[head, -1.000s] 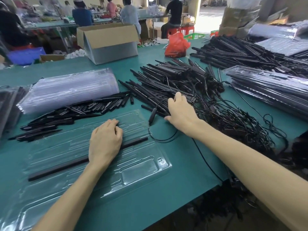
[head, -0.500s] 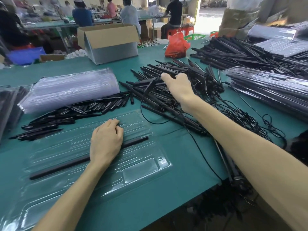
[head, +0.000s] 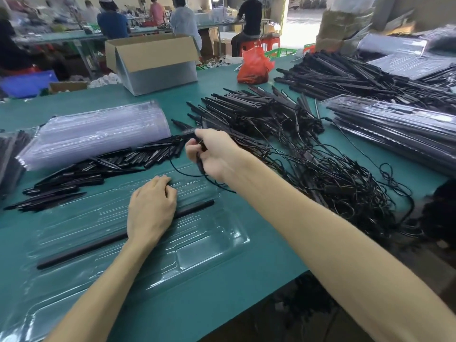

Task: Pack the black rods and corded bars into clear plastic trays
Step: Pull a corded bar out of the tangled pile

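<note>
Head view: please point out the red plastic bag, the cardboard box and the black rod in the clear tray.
red plastic bag (head: 255, 66), head view, middle of the bag.
cardboard box (head: 158, 76), head view, its grey front wall.
black rod (head: 195, 209), head view, its right stretch near the tip.

Rod in tray, corded bars behind.

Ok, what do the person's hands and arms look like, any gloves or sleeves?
Both are bare. The left hand and right hand wear no gloves and no rings that show. Neither wrist has a watch or band, and no sleeve appears on either forearm within the frame.
</note>
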The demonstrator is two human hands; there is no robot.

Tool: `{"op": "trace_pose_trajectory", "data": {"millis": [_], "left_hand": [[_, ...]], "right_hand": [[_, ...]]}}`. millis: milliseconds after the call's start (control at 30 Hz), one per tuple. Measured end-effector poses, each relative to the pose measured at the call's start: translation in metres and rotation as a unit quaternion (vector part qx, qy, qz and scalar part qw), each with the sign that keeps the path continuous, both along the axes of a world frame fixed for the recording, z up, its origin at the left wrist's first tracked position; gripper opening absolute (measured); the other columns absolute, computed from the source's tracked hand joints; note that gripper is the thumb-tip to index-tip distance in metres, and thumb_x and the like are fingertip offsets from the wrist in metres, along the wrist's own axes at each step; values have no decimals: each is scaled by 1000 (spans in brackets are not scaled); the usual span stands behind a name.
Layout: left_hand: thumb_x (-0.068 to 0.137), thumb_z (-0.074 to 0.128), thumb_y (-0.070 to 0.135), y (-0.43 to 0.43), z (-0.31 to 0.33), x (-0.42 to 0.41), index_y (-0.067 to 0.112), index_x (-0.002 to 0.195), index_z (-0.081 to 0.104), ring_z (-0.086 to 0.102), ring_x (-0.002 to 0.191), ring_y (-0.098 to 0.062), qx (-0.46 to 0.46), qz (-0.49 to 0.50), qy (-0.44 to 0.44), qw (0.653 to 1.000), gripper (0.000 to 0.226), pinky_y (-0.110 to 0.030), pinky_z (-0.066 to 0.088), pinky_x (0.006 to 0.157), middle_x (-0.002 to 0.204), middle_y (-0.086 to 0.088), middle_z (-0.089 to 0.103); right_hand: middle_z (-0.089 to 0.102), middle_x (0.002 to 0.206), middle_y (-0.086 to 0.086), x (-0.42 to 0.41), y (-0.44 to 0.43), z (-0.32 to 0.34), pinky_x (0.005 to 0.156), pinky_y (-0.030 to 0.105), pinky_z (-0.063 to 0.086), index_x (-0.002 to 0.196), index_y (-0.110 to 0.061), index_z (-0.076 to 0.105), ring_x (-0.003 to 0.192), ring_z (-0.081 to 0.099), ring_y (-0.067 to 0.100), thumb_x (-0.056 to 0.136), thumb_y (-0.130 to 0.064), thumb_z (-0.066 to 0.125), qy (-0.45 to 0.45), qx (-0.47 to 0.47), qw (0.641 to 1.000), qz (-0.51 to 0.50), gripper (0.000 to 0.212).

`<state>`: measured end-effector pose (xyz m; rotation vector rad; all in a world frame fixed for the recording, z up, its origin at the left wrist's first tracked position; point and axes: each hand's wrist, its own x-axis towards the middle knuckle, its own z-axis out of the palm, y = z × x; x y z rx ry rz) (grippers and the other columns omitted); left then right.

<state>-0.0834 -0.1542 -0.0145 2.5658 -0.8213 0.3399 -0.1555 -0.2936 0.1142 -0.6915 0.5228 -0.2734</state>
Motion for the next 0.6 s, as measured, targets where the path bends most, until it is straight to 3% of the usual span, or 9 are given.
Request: {"op": "trace_pose_trajectory", "data": {"millis": [100,200,300,400,500,600], "left_hand": [[98,39,26,0,2,-1,20,122,64,60,112,-25,-1,3,-3,1000,35,-44,43,101,125,-1,68],[98,38,24,-1,5,-4,19,108,63,60,98,-29,-1,4,-4,1000,27,-45,44,93,115,-4,69],[99,42,22,-1,9,-8,20,89,51,54,83,-32,-11,7,-2,1000,13,-46,43,82,103,-12,68],[98,45,17,0,11,-8,18,87,50,42,76,-27,-2,10,4,1000,12,-42,36,74,98,-13,67],[96,47,13,-1,12,-10,18,84,47,39,76,-26,-4,8,5,1000,14,-39,32,72,97,-16,67],[98,49,15,-1,14,-14,17,94,56,51,76,-33,-31,5,-5,1000,8,-40,35,71,97,-19,70]], "right_hand": [[40,75,10,4,10,1,33,13,35,83,-4,39,57,33,14,105,1,35,-15,46,999,-24,22],[44,71,11,10,24,-2,34,15,39,85,-3,40,52,41,16,103,2,33,-5,30,999,-42,20],[50,59,9,18,37,-9,35,16,39,93,-4,42,34,47,13,102,-1,32,4,27,998,-51,13],[52,37,1,19,47,-19,36,16,36,100,-9,39,27,48,10,103,-10,29,15,35,999,-30,11],[55,38,-1,12,51,-29,36,14,37,117,-12,39,29,48,9,103,-13,33,29,12,999,-18,15],[57,39,1,3,57,-33,39,18,42,124,-6,39,32,51,9,105,-16,37,37,0,999,-5,22]]}}
